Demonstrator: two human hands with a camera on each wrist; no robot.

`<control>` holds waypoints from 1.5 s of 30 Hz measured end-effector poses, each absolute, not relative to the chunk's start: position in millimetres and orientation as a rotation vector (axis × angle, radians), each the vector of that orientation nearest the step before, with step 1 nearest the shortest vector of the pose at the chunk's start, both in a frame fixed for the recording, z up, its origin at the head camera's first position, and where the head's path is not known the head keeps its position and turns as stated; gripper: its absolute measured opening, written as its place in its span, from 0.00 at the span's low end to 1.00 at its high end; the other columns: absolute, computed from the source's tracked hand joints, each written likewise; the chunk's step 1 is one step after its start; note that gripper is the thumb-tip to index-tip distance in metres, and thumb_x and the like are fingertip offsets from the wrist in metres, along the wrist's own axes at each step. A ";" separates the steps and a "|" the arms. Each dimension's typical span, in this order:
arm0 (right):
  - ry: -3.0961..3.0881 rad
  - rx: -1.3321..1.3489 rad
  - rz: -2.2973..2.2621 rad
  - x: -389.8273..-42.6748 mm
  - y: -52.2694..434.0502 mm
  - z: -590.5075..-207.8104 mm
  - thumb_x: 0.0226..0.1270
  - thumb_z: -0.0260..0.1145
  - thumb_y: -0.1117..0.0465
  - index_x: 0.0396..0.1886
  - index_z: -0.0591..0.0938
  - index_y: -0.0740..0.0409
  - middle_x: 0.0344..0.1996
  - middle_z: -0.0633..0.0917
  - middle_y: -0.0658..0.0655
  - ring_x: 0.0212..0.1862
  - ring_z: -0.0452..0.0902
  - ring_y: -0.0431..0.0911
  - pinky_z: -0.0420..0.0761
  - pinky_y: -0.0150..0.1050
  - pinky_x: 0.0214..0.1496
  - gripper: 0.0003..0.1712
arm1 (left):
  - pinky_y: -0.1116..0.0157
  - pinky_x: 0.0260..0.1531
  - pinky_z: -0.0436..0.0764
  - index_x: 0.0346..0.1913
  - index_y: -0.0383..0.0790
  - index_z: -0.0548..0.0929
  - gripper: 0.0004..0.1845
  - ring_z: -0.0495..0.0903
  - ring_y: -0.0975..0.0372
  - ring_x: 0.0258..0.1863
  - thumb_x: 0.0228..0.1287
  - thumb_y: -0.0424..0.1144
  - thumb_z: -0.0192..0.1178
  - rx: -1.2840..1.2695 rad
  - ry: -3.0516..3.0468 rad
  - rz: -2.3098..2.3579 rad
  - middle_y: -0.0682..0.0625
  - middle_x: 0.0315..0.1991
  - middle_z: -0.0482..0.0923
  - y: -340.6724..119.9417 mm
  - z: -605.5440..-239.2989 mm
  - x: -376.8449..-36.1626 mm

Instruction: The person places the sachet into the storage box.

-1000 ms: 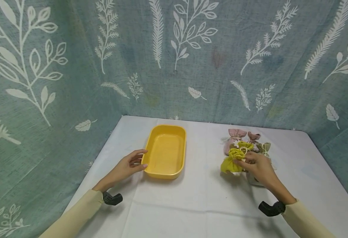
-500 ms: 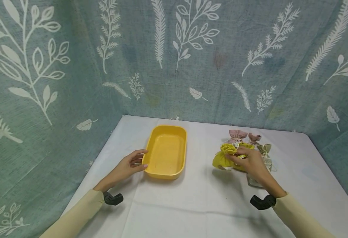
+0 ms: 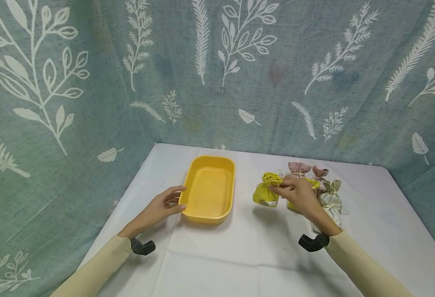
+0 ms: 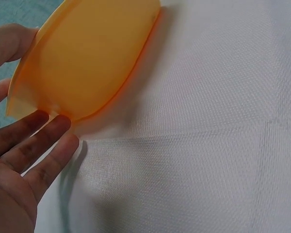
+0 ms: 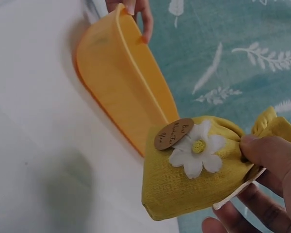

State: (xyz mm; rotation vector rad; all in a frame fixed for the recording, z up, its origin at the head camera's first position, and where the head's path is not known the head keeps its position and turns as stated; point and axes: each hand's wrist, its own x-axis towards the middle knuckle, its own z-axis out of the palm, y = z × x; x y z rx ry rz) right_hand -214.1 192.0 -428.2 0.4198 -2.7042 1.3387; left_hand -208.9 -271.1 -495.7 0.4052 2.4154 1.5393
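Observation:
A yellow drawstring pouch (image 3: 265,195) hangs above the table, its gathered neck pinched by my right hand (image 3: 301,196). In the right wrist view, the pouch (image 5: 194,189) carries a white fabric flower (image 5: 196,149) and a small brown oval tag (image 5: 174,134). To its left, a yellow-orange plastic tray (image 3: 208,194) rests on the table with nothing inside. My left hand (image 3: 161,206) holds the tray's left rim near the front corner. The left wrist view shows this hand (image 4: 26,155) with fingertips against the tray's outer wall (image 4: 87,63).
Several more small drawstring pouches lie on the right: a pink one (image 3: 298,168), a darker rose one (image 3: 319,172), an olive one (image 3: 332,185), a pale one (image 3: 330,202) and another yellow one (image 3: 312,182). A leaf-patterned curtain (image 3: 254,74) hangs behind the white table (image 3: 217,260).
My right hand has carried the yellow pouch left, away from the other pouches and towards the tray. More of the pale pouch shows now. The left hand has stayed on the tray.

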 end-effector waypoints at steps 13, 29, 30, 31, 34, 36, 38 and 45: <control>-2.646 0.503 1.467 -239.2 151.6 -416.7 0.67 0.75 0.48 0.33 0.92 0.48 0.33 0.87 0.49 0.37 0.81 0.54 0.82 0.43 0.35 0.10 | 0.50 0.63 0.77 0.77 0.56 0.66 0.38 0.75 0.49 0.65 0.67 0.51 0.70 0.408 2.401 1.545 0.40 0.72 0.69 -271.7 -491.3 -209.4; -2.611 0.595 1.565 -266.6 93.6 -405.5 0.67 0.75 0.51 0.30 0.91 0.51 0.39 0.88 0.48 0.47 0.84 0.47 0.86 0.49 0.40 0.10 | 0.51 0.66 0.75 0.76 0.60 0.68 0.39 0.74 0.51 0.67 0.64 0.53 0.72 0.374 2.413 1.552 0.45 0.72 0.69 -273.5 -493.6 -208.4; -2.613 0.596 1.565 -268.1 89.7 -405.6 0.67 0.75 0.50 0.29 0.91 0.51 0.40 0.89 0.49 0.46 0.84 0.48 0.86 0.49 0.40 0.11 | 0.51 0.66 0.75 0.75 0.61 0.68 0.38 0.74 0.52 0.67 0.64 0.53 0.73 0.368 2.411 1.554 0.45 0.72 0.70 -273.3 -493.3 -208.1; -2.616 0.599 1.567 -269.7 85.9 -406.1 0.67 0.75 0.50 0.27 0.89 0.52 0.39 0.89 0.49 0.46 0.84 0.48 0.86 0.49 0.39 0.13 | 0.51 0.66 0.76 0.75 0.61 0.68 0.38 0.74 0.52 0.66 0.64 0.53 0.73 0.371 2.408 1.555 0.45 0.71 0.70 -273.2 -493.2 -208.0; -2.631 0.598 1.583 -274.9 74.6 -409.3 0.67 0.75 0.49 0.23 0.86 0.54 0.39 0.88 0.48 0.45 0.84 0.47 0.86 0.49 0.40 0.17 | 0.51 0.66 0.75 0.75 0.60 0.68 0.39 0.75 0.52 0.66 0.65 0.52 0.73 0.380 2.402 1.555 0.45 0.71 0.70 -273.0 -493.8 -207.6; -2.651 0.592 1.588 -278.6 67.5 -412.3 0.67 0.75 0.48 0.23 0.85 0.54 0.38 0.88 0.47 0.42 0.83 0.46 0.86 0.46 0.38 0.18 | 0.51 0.66 0.75 0.75 0.60 0.68 0.39 0.75 0.52 0.66 0.64 0.53 0.73 0.374 2.400 1.555 0.45 0.71 0.71 -273.3 -495.2 -207.5; -2.670 0.590 1.593 -282.3 60.8 -415.1 0.67 0.75 0.48 0.22 0.84 0.57 0.35 0.87 0.49 0.39 0.82 0.47 0.83 0.42 0.36 0.20 | 0.51 0.67 0.75 0.75 0.61 0.68 0.39 0.75 0.52 0.65 0.64 0.53 0.73 0.376 2.398 1.553 0.45 0.71 0.71 -273.7 -496.4 -207.4; -2.706 0.633 1.610 -298.5 38.6 -421.6 0.68 0.74 0.46 0.24 0.83 0.66 0.23 0.82 0.58 0.28 0.76 0.56 0.69 0.35 0.26 0.26 | 0.52 0.68 0.74 0.74 0.61 0.69 0.38 0.75 0.52 0.66 0.64 0.53 0.73 0.366 2.378 1.596 0.45 0.71 0.71 -275.0 -497.3 -207.0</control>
